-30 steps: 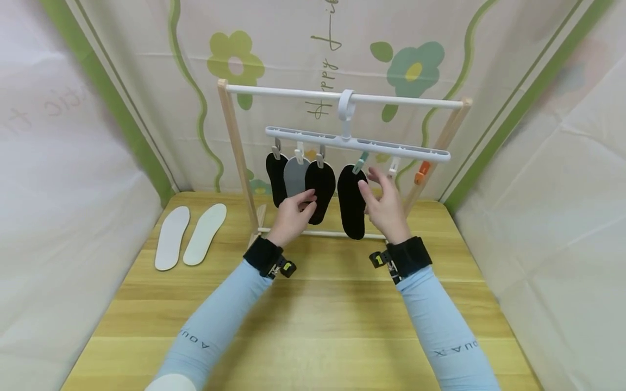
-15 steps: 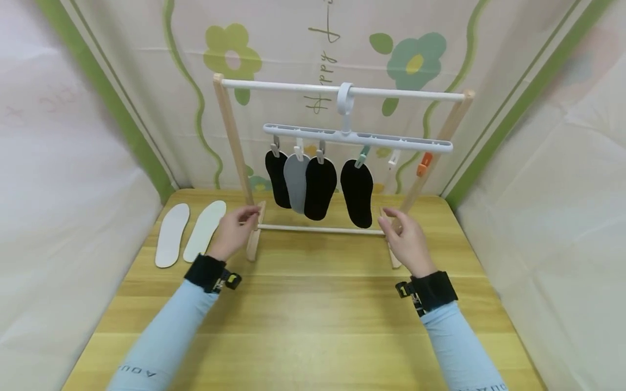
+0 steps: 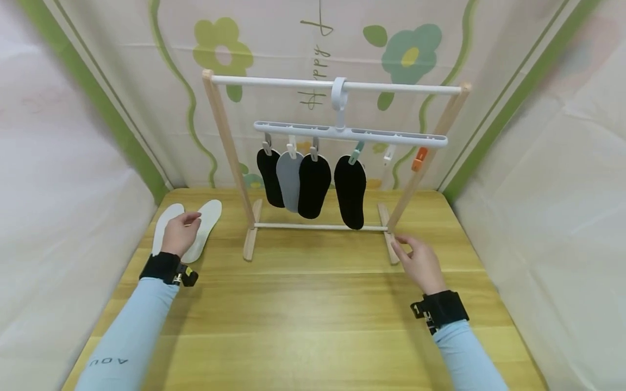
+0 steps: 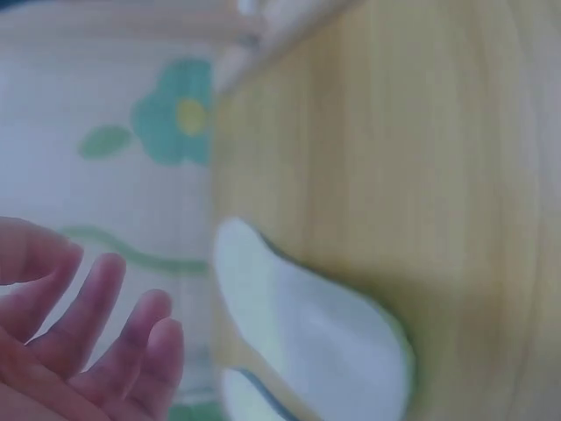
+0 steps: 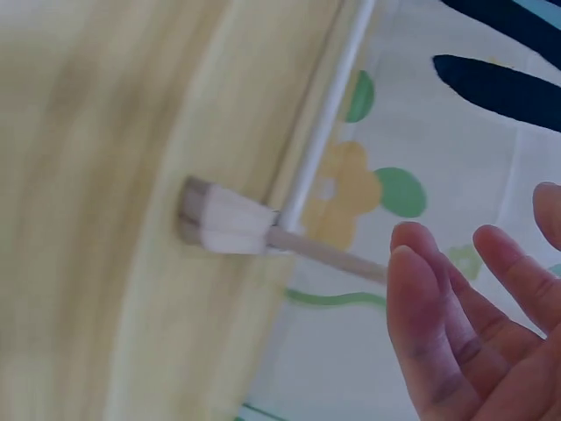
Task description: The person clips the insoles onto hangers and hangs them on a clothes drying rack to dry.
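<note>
While over smooth white insoles (image 3: 201,231), left hand (image 3: 179,234), fingers relaxed.

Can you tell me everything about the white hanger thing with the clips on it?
The white clip hanger looks like plastic: a long flat bar with a round loop on top, hooked over the rack's white top rail. Six small clips dangle under it. Four grip hanging insoles: black, grey, black and black. The last two clips, one white and one orange, are empty. It hangs about level, and neither hand touches it.
</note>
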`<action>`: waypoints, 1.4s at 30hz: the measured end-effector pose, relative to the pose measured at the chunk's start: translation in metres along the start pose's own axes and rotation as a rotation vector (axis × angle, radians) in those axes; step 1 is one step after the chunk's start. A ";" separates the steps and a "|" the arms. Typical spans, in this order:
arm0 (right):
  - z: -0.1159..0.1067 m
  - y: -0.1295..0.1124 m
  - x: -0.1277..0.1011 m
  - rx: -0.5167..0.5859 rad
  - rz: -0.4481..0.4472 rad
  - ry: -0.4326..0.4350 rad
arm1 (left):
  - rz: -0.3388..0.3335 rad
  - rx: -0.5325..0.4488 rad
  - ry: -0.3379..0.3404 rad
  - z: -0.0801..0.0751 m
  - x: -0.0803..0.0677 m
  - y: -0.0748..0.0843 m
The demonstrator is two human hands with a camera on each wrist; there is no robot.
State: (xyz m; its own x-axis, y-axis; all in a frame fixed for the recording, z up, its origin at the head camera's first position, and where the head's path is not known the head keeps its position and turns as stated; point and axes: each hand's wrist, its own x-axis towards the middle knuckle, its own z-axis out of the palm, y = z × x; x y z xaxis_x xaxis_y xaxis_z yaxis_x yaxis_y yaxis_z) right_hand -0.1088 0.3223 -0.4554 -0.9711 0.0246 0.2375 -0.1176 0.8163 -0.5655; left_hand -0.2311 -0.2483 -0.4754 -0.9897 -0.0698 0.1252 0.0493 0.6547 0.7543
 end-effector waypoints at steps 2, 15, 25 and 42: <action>0.003 0.005 -0.003 -0.002 0.023 -0.009 | -0.029 0.022 -0.007 -0.002 0.006 -0.010; 0.005 0.033 -0.018 -0.042 0.136 0.016 | -0.010 0.186 -0.094 0.007 0.036 -0.033; -0.008 0.037 -0.022 -0.032 0.208 0.035 | -0.015 0.404 -0.291 0.026 0.061 -0.046; -0.042 -0.024 0.023 0.112 0.087 0.181 | -0.068 0.125 -0.136 0.011 0.055 -0.060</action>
State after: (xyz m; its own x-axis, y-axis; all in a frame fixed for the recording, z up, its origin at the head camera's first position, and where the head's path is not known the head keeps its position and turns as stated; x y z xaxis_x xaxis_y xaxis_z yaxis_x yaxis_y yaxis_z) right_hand -0.1199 0.3276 -0.4029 -0.9265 0.2036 0.3164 -0.0673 0.7377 -0.6718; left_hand -0.2899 -0.2829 -0.5208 -0.9996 -0.0202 -0.0181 -0.0271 0.7412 0.6708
